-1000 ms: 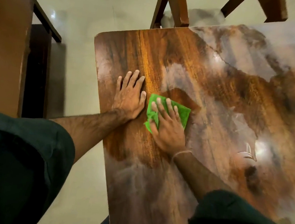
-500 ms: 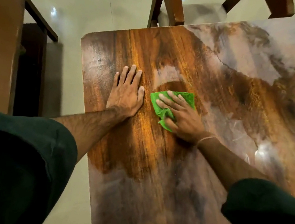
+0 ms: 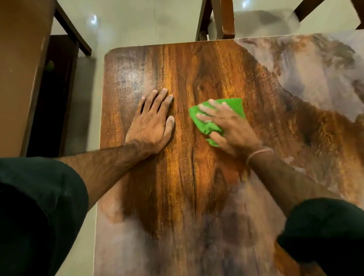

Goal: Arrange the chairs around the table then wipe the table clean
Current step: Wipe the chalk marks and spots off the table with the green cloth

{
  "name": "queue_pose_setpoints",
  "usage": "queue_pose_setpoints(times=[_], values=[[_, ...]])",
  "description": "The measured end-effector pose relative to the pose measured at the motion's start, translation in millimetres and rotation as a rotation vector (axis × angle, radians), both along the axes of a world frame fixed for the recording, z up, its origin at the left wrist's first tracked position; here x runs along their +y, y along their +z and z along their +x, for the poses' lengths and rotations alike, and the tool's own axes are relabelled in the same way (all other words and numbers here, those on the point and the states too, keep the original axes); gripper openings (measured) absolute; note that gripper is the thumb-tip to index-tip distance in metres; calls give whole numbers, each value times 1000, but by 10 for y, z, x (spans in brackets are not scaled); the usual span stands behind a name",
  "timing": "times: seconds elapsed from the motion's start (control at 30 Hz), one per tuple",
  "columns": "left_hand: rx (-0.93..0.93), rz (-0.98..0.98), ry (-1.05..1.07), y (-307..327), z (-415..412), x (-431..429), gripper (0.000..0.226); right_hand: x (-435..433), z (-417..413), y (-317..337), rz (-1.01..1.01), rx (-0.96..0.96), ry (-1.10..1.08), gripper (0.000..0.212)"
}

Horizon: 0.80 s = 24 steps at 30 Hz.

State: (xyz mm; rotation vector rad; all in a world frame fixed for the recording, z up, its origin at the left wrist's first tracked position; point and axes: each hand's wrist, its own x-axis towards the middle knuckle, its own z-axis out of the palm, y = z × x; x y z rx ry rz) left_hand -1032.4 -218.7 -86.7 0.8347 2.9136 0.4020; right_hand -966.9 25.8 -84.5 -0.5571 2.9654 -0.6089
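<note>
One green cloth [image 3: 232, 105] lies on the desk [image 3: 192, 195] under the right hand [image 3: 232, 130], whose fingers [image 3: 211, 108] spread nearly straight over it and press it down. The left hand [image 3: 153, 125] lies flat just beside the cloth, fingers together, holding nothing. The glossy wood-grain top looks hazy grey beyond the right fingers. One chair [image 3: 222, 11] stands past the fingertips at the far edge, on a pale shiny floor [image 3: 134, 7]. A brown wooden cabinet [image 3: 10, 61] stands left of the left hand.
</note>
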Motion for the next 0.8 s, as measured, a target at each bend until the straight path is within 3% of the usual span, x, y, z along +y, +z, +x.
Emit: queue_pose_setpoints(times=[0.1, 0.17, 0.23, 0.37, 0.43, 0.53, 0.6, 0.73, 0.8], values=[[-16, -9, -11, 11, -18, -2, 62, 15, -286, -56, 86, -34, -505, 67], [-11, -21, -14, -1, -11, -13, 62, -356, -401, -67, 220, -31, -697, 71], [-3, -20, -6, -12, -2, -26, 62, -621, -279, -50, 239, 6, -595, 72], [8, -22, 2, -34, 5, 4, 61, -252, 377, -59, 154, 44, -61, 64], [5, -23, -2, -30, -13, 4, 62, 79, 410, -101, 174, 70, -97, 63], [8, -30, -10, -37, -31, -12, 62, 64, 210, -103, 207, 55, -519, 63], [7, -37, -4, -39, -15, -13, 62, -218, 251, -48, 206, 16, -640, 67], [-10, -39, 2, -12, 5, 10, 64, -120, 913, -21, 174, 1, -157, 65], [-21, -43, 13, 17, 12, 40, 65, 268, 1027, -32, 193, 3, -158, 63]])
